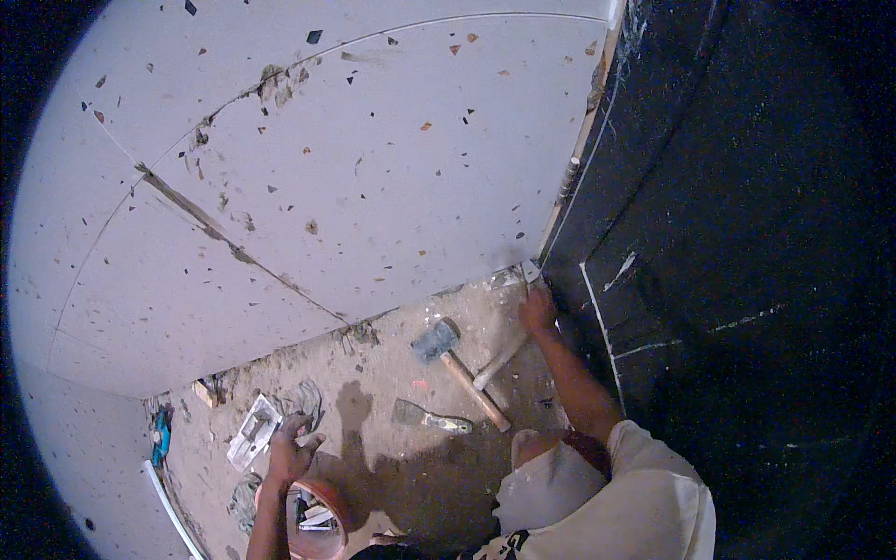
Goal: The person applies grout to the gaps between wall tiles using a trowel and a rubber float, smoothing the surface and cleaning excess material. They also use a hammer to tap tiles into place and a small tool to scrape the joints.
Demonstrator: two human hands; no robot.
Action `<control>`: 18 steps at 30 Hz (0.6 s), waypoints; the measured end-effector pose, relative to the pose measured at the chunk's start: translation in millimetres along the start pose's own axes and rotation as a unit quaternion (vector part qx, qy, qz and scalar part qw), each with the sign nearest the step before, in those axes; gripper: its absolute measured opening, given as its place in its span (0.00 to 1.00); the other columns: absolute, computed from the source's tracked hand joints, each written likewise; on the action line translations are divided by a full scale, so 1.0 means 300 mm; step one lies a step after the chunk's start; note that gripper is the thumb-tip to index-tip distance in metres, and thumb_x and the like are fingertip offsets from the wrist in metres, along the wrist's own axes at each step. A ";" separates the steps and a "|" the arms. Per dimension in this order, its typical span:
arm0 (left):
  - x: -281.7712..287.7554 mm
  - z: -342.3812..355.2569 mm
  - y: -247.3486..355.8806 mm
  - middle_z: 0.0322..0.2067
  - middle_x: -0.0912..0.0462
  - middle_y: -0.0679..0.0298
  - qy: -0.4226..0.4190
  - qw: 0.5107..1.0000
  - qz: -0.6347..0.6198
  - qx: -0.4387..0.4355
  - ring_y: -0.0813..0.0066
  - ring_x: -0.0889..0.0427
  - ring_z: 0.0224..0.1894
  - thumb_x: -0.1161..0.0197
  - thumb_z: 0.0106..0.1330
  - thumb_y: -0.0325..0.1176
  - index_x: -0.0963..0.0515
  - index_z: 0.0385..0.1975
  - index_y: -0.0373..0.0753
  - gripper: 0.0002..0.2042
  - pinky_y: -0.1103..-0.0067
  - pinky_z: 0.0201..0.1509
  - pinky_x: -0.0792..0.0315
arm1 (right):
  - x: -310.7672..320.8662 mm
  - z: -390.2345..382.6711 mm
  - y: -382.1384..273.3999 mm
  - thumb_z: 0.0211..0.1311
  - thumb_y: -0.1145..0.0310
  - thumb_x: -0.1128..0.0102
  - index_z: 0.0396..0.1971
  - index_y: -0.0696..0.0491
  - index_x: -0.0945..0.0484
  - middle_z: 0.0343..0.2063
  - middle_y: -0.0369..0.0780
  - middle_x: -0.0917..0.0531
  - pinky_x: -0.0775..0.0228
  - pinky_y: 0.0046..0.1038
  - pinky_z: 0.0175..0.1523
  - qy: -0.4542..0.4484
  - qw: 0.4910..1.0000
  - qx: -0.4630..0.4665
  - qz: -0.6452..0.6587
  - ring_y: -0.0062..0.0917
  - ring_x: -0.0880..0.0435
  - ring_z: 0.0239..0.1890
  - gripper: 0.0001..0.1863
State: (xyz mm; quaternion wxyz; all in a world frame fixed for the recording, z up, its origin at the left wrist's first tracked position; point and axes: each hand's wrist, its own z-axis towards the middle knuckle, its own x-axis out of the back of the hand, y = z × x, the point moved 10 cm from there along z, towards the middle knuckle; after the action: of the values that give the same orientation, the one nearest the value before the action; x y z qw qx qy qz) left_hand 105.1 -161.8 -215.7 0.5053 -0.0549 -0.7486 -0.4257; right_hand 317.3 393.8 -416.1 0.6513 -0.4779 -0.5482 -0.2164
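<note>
At 11 o'clock, a pale lilac wall (373, 177) is flecked with black and rust; at 3, a near-black surface (765, 233) is streaked with white. A grey-and-tan mallet (464, 377) is seen at 6, an orange bucket (338, 509) at 7, a teal object (162, 437) at 8, an off-white shirt (644, 495) at 5.

The dusty floor (392, 370) bears a white rectangular item (254, 432), an orange bucket (337, 509), a wide-bladed scraper (435, 418) and a grey-headed, wooden-handled mallet (459, 372).

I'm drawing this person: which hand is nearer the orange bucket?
Left. The left hand is just above the orange bucket in the picture; the right hand is farther off, by the wall corner.
</note>
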 end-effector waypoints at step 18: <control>-0.073 -0.059 0.147 0.46 0.19 0.49 -0.074 0.993 -0.061 0.073 0.58 0.18 0.46 0.31 0.59 0.34 0.23 0.50 0.35 0.20 0.69 0.49 0.26 | -0.052 0.069 0.075 0.55 0.68 0.40 0.48 0.52 0.24 0.35 0.47 0.16 0.22 0.43 0.44 0.172 0.982 0.034 -0.074 0.45 0.16 0.37 0.18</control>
State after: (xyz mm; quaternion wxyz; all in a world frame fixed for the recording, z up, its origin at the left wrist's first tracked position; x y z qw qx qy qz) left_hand 150.9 -138.7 -205.4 0.4241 -0.0035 -0.8149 -0.3950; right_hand 320.2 418.0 -440.2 0.7336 -0.3695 -0.4692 -0.3244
